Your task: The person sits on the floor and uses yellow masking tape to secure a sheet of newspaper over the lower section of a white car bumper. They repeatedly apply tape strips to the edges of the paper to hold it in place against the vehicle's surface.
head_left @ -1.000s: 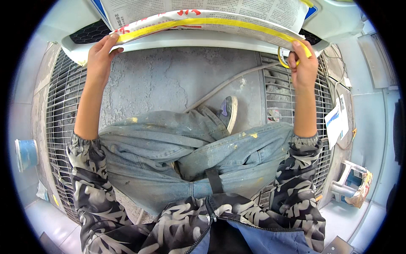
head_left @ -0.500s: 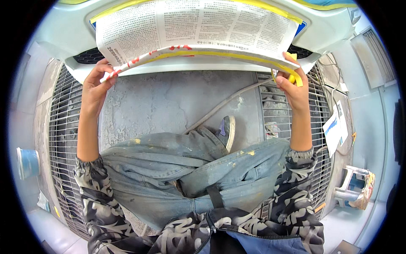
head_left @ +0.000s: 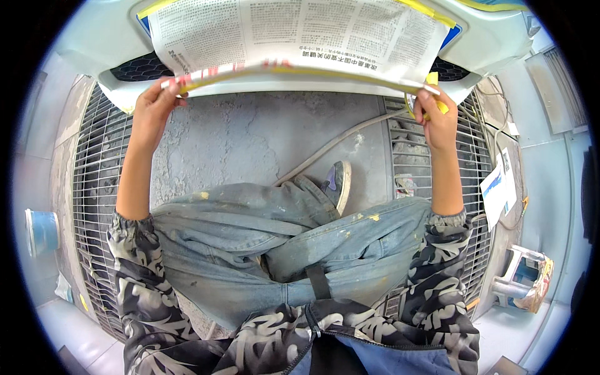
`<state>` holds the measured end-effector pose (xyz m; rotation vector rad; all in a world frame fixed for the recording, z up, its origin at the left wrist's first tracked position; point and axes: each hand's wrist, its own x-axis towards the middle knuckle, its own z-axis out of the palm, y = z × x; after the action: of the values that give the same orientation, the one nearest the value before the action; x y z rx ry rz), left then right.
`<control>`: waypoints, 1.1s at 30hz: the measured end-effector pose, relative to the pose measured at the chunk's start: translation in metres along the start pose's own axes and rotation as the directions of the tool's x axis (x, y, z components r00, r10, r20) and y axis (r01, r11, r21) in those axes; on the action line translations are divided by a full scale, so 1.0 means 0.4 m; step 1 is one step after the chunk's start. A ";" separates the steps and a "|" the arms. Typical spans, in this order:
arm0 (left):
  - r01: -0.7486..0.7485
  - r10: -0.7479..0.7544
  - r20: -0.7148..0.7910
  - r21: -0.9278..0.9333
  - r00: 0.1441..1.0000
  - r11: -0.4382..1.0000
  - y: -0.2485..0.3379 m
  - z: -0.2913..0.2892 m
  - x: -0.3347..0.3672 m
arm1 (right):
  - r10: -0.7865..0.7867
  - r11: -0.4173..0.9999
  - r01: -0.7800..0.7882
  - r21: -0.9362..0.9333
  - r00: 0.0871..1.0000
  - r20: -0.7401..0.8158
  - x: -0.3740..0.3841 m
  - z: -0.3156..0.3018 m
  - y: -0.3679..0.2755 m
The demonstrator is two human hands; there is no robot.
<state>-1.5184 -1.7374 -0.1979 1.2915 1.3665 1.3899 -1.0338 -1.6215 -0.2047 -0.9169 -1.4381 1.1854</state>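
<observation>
A sheet of newspaper (head_left: 294,31) hangs over the front of a white car bumper (head_left: 94,47), its upper edge fixed with yellow masking tape (head_left: 431,11). Along its lower edge runs another yellow tape strip (head_left: 312,71). My left hand (head_left: 153,112) pinches the sheet's lower left corner, thumb on top. At the lower right corner my right hand (head_left: 439,119) grips the paper's edge, with a yellow tape roll (head_left: 442,107) held in the same hand. Between both hands the lower edge is stretched and slightly bowed. Fingers behind the paper are partly hidden.
Metal floor grates (head_left: 100,206) flank the grey floor slab (head_left: 212,137), and a hose (head_left: 340,145) crosses it. At the left stands a blue bucket (head_left: 42,232). A small white step stool (head_left: 524,278) and a paper sheet (head_left: 499,190) are on the right. My crossed legs fill the middle.
Both hands have moved slightly rightward and the left one upward, lifting the newspaper's lower edge flatter toward the bumper. The red print along that edge is now blurred by motion.
</observation>
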 end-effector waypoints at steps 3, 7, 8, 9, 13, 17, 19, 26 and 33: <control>0.043 -0.053 -0.216 -0.049 0.975 0.998 0.021 0.037 0.014 | -0.026 0.999 0.021 -0.030 0.983 -0.182 0.015 0.048 -0.005; 0.053 -0.054 -0.259 -0.009 0.965 0.999 0.037 0.059 0.028 | 0.013 0.998 -0.033 -0.055 0.944 -0.329 0.035 0.086 0.001; 0.036 -0.032 -0.232 0.014 0.972 0.999 0.030 0.048 0.028 | 0.019 0.997 -0.049 -0.066 0.916 -0.401 0.038 0.100 0.000; 0.017 -0.010 -0.205 0.035 0.979 0.999 0.024 0.034 0.028 | 0.001 0.995 -0.040 -0.087 0.912 -0.410 0.043 0.104 0.001; -0.076 0.083 -0.042 0.147 0.996 0.986 0.031 -0.004 0.018 | -0.049 0.992 -0.005 -0.123 0.902 -0.429 0.055 0.111 0.006; -0.048 0.080 -0.140 0.221 0.987 0.974 0.023 -0.012 0.032 | -0.104 0.986 0.028 -0.165 0.875 -0.472 0.063 0.115 0.013; -0.023 0.054 -0.219 0.141 0.974 0.990 0.017 -0.010 0.044 | -0.139 0.977 0.042 -0.210 0.870 -0.473 0.062 0.122 0.007; 0.009 0.121 -0.319 0.378 0.940 0.926 0.023 -0.010 0.032 | -0.256 0.913 0.058 -0.403 0.853 -0.455 0.055 0.126 0.009; -0.058 0.197 -0.308 0.410 0.931 0.910 0.023 -0.047 -0.001 | -0.292 0.891 0.080 -0.447 0.855 -0.429 0.029 0.164 -0.006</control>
<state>-1.5358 -1.7424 -0.1870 1.4650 1.9076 1.5341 -1.1001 -1.6241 -0.1996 -1.2293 -1.3356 0.4417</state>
